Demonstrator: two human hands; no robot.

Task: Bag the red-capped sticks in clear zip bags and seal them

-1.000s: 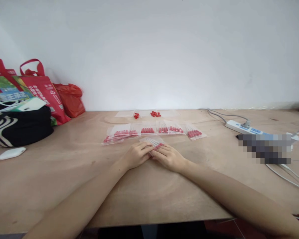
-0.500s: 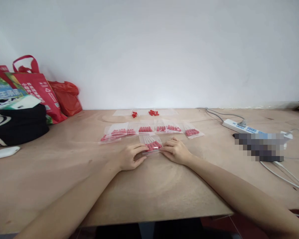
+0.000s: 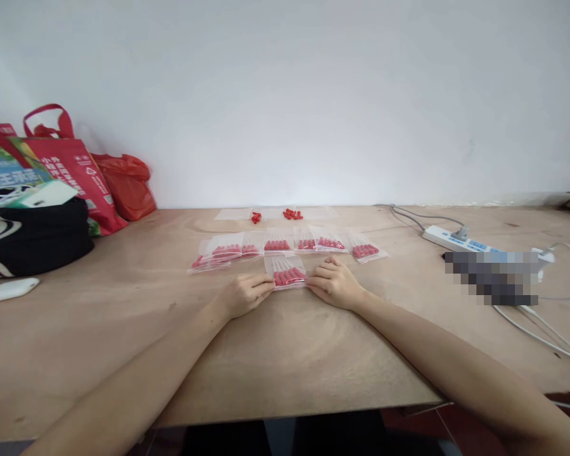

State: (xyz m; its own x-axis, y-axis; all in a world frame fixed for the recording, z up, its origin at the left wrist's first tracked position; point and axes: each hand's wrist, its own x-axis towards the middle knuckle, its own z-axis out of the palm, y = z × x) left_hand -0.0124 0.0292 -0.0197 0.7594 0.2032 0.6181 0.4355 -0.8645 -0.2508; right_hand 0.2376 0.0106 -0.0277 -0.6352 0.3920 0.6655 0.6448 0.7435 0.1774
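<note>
A clear zip bag [image 3: 285, 263] lies on the table in front of me, with several red-ended pieces side by side in it. Thin pale lines run from the red ends toward the bag's far edge; their exact kind is unclear. My left hand [image 3: 247, 295] has its thumb and fingers closed on the bag's near left corner. At the near right corner, my right hand [image 3: 335, 285] pinches the bag too. Just beyond is a row of similar filled bags [image 3: 278, 243], some overlapping.
Loose red pieces [image 3: 293, 215] lie on flat clear bags [image 3: 232, 215] by the wall. Shopping bags [image 3: 71, 174] and a black striped bag [image 3: 42, 237] stand left, near a white object [image 3: 11, 290]. To the right are a power strip [image 3: 456, 240], cables and a blurred-out dark object [image 3: 491, 278].
My left thumb has closed in toward the fingers at the bag's left corner. The bag now lies flatter, its red ends in a more even row. My right hand has hardly moved.
</note>
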